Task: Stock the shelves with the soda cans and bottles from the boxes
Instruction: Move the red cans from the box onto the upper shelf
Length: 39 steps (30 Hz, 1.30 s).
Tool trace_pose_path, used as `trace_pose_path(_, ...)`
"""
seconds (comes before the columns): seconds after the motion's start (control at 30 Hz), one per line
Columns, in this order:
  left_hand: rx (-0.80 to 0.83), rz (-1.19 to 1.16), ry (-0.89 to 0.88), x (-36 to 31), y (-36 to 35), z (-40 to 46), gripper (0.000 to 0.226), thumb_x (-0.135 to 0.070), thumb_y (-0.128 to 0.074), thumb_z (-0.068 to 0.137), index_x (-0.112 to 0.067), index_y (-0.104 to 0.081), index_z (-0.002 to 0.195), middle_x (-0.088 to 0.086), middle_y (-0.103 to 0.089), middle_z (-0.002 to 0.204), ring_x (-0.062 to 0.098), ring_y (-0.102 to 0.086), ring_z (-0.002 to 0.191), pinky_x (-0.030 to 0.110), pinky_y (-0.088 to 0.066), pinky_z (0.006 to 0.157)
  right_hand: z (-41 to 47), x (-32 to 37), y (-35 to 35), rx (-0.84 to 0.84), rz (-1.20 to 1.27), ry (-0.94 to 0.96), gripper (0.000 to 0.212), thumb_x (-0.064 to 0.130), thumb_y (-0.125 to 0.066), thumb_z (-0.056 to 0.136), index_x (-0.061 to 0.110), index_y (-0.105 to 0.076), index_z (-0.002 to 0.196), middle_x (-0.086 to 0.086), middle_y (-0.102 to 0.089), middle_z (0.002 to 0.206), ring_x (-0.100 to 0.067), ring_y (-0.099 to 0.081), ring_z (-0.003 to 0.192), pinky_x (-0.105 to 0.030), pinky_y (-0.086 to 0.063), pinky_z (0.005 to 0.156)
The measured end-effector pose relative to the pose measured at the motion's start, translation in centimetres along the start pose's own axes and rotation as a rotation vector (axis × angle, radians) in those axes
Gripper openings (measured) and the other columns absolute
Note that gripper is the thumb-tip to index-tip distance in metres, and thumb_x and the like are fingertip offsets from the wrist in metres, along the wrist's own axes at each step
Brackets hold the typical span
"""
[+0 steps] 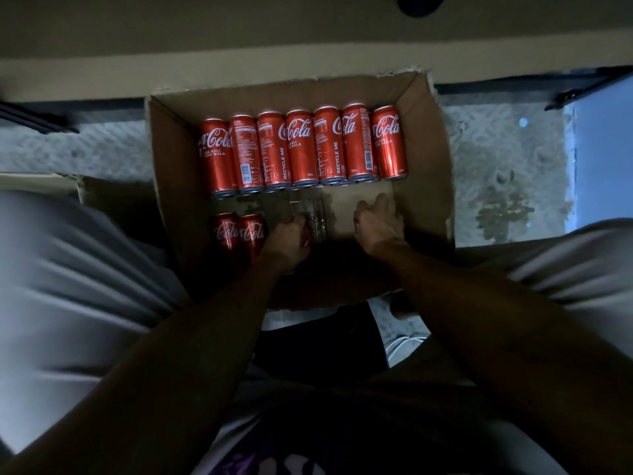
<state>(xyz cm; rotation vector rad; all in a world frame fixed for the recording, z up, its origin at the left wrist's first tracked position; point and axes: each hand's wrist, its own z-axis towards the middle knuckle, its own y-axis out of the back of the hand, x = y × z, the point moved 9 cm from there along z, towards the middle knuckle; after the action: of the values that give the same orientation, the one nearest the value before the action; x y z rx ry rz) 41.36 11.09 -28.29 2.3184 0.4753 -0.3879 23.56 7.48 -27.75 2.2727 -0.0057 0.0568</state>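
An open cardboard box [424, 159] stands on the floor below me. Along its far side runs a row of several red Coca-Cola cans [301, 149]. Two more red cans [238, 231] sit at the near left. My left hand [286, 240] is down in the box just right of those two, its fingers curled round a red can [305, 241] that is mostly hidden and blurred. My right hand [378, 222] reaches into the near right part, fingers curled over another can, of which only a red sliver [356, 221] shows.
A beige ledge [239, 66] crosses the view just beyond the box. Speckled grey floor [507, 159] lies on both sides. Part of another cardboard piece [102, 193] shows at the left. My grey trouser legs flank the box.
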Motion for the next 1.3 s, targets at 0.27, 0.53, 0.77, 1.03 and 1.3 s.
trace_pose_path(0.27,0.064,-0.001,0.067,0.4,0.0,-0.9,0.078,-0.021,-0.087,0.066,-0.005,-0.049,0.133,0.018,-0.062,0.123,0.034,-0.060,0.112,0.033,-0.048,0.091,-2.1,1.1,-1.9,0.174,0.172,0.127,0.066,0.025,-0.078,0.079,0.011,-0.041,0.132,-0.018,-0.046,0.131,-0.040,-0.050,0.118,-0.044,-0.045,0.099)
trace_pose_path(0.53,0.143,-0.142,0.088,1.3,-4.9,-2.2,0.034,-0.031,-0.051,0.099,-0.008,-0.060,0.123,0.019,-0.062,0.123,0.033,-0.059,0.113,0.039,-0.047,0.096,-3.3,1.4,-5.3,0.255,0.145,0.125,0.045,0.022,-0.063,0.089,0.012,-0.046,0.130,-0.016,-0.044,0.133,-0.040,-0.045,0.124,-0.050,-0.042,0.103)
trace_pose_path(0.77,0.068,-0.174,0.078,0.3,-3.7,-0.8,0.058,-0.018,-0.075,0.081,-0.007,-0.047,0.131,0.020,-0.063,0.119,0.039,-0.060,0.110,0.043,-0.050,0.091,-0.9,1.8,-4.7,0.211,0.333,0.098,0.054,0.029,-0.071,0.087,0.008,-0.047,0.131,-0.016,-0.058,0.126,-0.035,-0.057,0.115,-0.039,-0.045,0.096)
trace_pose_path(1.03,0.048,-0.155,0.131,0.7,1.9,-2.2,0.065,-0.021,-0.086,0.070,-0.008,-0.055,0.126,0.012,-0.065,0.118,0.030,-0.063,0.109,0.034,-0.051,0.088,-2.7,1.7,-1.3,0.178,0.466,0.119,0.057,0.019,-0.078,0.080,0.003,-0.055,0.130,-0.017,-0.065,0.123,-0.034,-0.062,0.114,-0.038,-0.048,0.097)
trace_pose_path(1.3,-0.066,-0.244,0.087,-4.2,11.6,-10.7,0.058,-0.021,-0.086,0.067,-0.014,-0.056,0.116,0.006,-0.068,0.111,0.022,-0.063,0.102,0.026,-0.047,0.081,-10.8,3.2,12.4,0.040,0.659,0.144,0.071,0.024,-0.083,0.072,0.015,-0.054,0.136,-0.006,-0.066,0.127,-0.023,-0.061,0.117,-0.032,-0.046,0.101)
